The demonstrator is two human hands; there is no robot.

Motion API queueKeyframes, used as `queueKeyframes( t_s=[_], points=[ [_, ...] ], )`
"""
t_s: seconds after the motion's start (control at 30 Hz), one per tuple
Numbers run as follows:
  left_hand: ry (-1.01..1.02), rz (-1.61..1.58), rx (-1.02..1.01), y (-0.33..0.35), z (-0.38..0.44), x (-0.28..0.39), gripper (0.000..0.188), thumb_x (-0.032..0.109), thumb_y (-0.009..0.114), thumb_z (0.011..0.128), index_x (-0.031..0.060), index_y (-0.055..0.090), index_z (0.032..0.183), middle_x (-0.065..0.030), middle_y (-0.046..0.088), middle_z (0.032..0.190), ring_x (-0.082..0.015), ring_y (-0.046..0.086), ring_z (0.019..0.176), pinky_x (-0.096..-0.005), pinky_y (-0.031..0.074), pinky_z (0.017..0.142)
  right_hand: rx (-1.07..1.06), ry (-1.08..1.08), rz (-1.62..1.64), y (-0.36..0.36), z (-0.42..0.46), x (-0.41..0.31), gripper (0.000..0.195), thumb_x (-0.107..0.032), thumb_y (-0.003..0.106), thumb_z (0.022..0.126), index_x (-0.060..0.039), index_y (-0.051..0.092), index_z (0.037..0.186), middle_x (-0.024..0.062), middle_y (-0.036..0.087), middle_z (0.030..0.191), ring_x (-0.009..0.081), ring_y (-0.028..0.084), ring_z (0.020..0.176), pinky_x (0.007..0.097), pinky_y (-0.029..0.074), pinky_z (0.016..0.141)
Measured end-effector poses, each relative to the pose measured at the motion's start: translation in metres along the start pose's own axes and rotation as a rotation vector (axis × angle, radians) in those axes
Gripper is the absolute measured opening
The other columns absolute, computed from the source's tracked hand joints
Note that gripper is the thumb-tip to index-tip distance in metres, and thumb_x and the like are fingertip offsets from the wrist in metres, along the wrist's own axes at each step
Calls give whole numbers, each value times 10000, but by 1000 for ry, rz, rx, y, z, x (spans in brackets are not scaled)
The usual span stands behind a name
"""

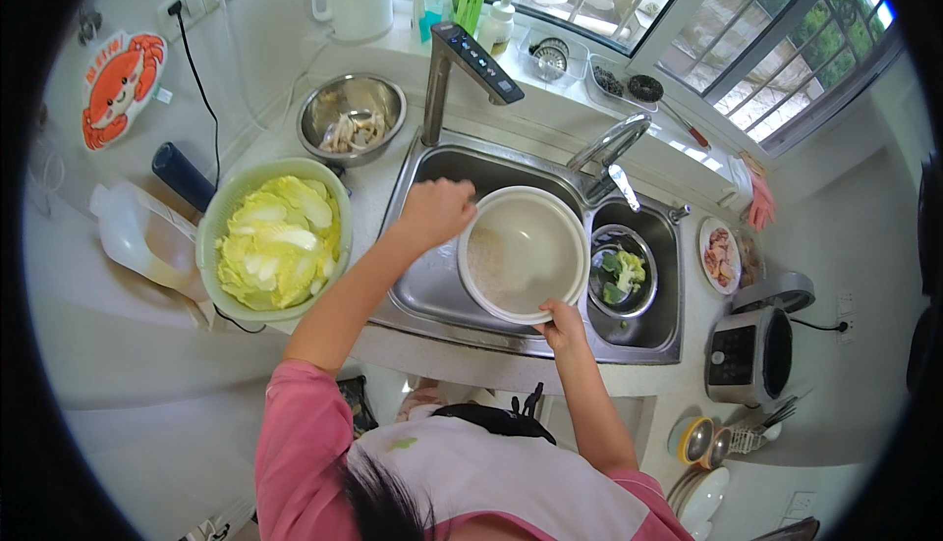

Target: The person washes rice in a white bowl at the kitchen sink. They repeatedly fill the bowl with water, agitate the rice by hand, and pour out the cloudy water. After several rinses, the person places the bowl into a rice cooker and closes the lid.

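A round white bowl [541, 246] is over the left basin of a steel double sink [435, 290]. Pale grains [486, 257], possibly rice, lie along the bowl's left inner side. My right hand [563, 326] grips its near rim, thumb over the edge. By the upper left rim is my left hand [440, 211], fingers curled downward; what its fingertips touch is hidden. In the right basin, a steel bowl [652, 298] holds broccoli pieces [622, 276]. Left of the sink, cabbage leaves [280, 235] fill a pale green basin [214, 276].
A steel bowl [306, 128] of pale food pieces stands behind the green basin. Two taps, a dark-topped one [436, 91] and a curved chrome one [611, 135], overhang the sink. At right are a plate of raw meat [720, 255] and an open-lidded rice cooker [748, 357].
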State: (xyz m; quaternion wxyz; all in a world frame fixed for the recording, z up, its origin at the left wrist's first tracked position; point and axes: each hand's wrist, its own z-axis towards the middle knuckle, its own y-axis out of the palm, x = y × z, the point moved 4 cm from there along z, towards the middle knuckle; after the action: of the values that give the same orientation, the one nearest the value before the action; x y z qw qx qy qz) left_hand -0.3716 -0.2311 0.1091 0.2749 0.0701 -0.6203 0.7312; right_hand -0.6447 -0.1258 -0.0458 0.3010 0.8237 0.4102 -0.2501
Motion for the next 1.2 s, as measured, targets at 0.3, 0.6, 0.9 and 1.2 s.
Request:
queueKeyframes(
  t_s=[0.3,0.6,0.9,1.2],
  points=[
    [55,80,358,-81,72,-6,688,135,599,789,280,356,1416,-141,575,820,-361,632,675,-474,504,591,-7,-244,-183,74,15,-34,698,123,404,682,-169,347,1314,138,552,1007,217,588,582,284,331,324],
    [-16,56,473,-88,86,-23,636,167,611,783,253,397,1377,-134,593,861,-361,634,724,-487,494,643,-46,-309,-269,95,19,-44,734,97,410,753,-212,302,1411,97,555,1123,214,614,671,276,360,342],
    [-458,-357,94,31,5,-93,388,335,624,864,3,605,1064,-155,669,754,-315,659,722,-397,513,701,38,-327,-281,106,40,-41,820,73,453,801,-248,161,1496,113,518,1233,226,624,786,298,419,395],
    [-763,-1179,-246,149,-17,-73,535,444,536,936,53,459,1293,-167,618,1106,-253,687,850,-374,601,653,38,-474,-153,117,36,-57,839,67,471,815,-239,103,1504,144,420,1369,314,565,1098,429,580,619]
  ],
)
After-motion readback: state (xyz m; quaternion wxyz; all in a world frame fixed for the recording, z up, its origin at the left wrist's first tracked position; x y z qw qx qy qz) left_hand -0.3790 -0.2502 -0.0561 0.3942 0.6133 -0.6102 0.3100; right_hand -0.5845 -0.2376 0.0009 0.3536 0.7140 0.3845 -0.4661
